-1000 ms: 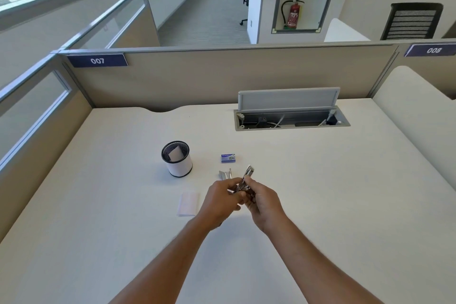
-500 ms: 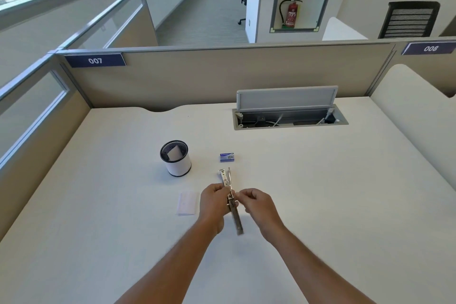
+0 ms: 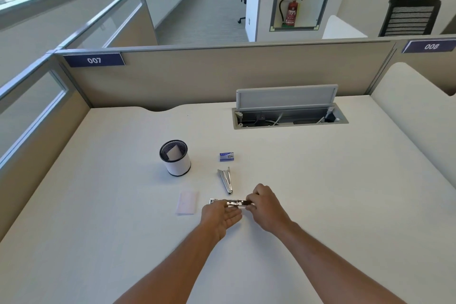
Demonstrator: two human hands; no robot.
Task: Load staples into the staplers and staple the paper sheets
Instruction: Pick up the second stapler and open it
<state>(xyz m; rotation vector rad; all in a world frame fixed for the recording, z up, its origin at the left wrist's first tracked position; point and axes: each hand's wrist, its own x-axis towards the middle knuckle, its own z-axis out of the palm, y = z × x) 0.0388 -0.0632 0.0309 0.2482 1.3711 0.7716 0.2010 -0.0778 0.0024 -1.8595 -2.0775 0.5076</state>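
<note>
A silver metal stapler (image 3: 230,202) lies crosswise, spread flat open, between my two hands just above the desk. My left hand (image 3: 220,217) supports it from below with fingers extended. My right hand (image 3: 265,207) pinches its right end. A second silver stapler (image 3: 225,179) rests on the desk just beyond, partly open in a V. A small blue staple box (image 3: 226,156) lies further back. A small stack of white paper sheets (image 3: 186,202) sits left of my hands.
A black mesh cup with a white band (image 3: 175,158) holding a folded paper stands at the left. An open cable tray with raised lid (image 3: 288,116) is set in the desk at the back. Beige partition walls (image 3: 222,74) enclose the white desk (image 3: 345,205).
The stapler in my hands has turned from pointing away from me to lying crosswise. The second stapler, hidden behind it before, now shows on the desk.
</note>
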